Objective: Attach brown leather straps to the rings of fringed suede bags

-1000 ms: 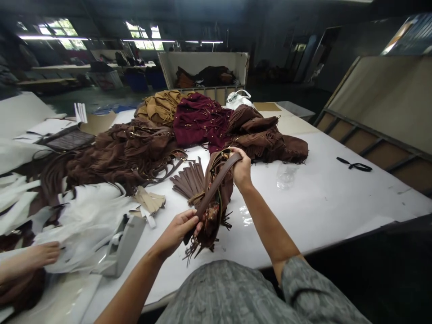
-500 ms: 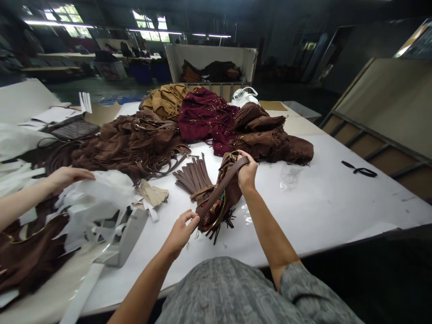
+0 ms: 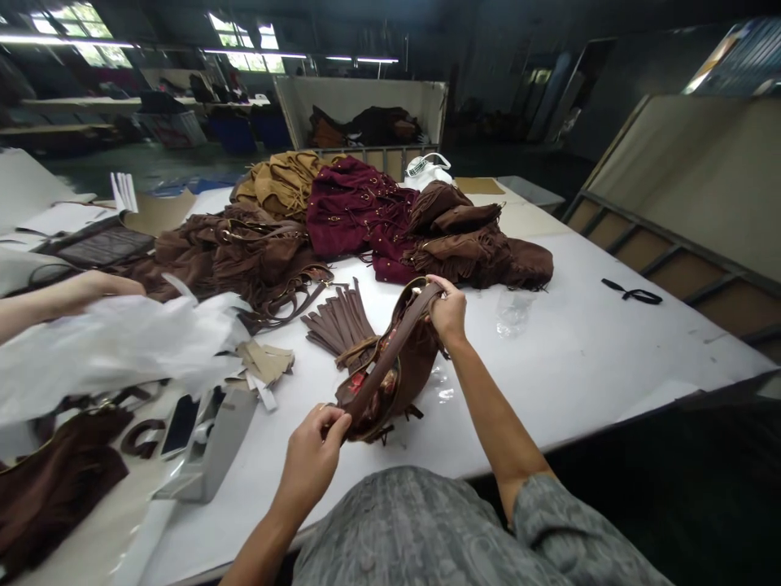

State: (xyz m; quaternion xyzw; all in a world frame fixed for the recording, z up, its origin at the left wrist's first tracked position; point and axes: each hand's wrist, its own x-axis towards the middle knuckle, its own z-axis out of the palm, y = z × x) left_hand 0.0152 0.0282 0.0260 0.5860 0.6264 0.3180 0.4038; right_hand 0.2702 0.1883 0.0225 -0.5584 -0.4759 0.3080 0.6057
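Between my hands is a brown fringed handbag point(image 3: 418, 370), its mouth showing a patterned lining. A flat brown strap point(image 3: 390, 350) runs across the opening. My left hand point(image 3: 314, 448) pinches the bag at the strap's near end, fingers closed. At the far end, my right hand point(image 3: 448, 311) is wrapped round the strap and the bag's top edge. Just left of the bag, a bundle of brown strips point(image 3: 342, 319) lies fanned out, banded at its near end.
Piled fringed bags in brown point(image 3: 237, 252), maroon point(image 3: 359, 212) and tan point(image 3: 281, 183) lie across the table. At left, another person's hand point(image 3: 110, 285) holds white sheeting point(image 3: 134, 342) above a tape dispenser point(image 3: 213, 448). A black strip point(image 3: 631, 293) lies at right.
My left hand has taken hold of the bag's near end, and the bag's mouth is tilted more open. The other person's white sheeting has been lifted and spread leftward.
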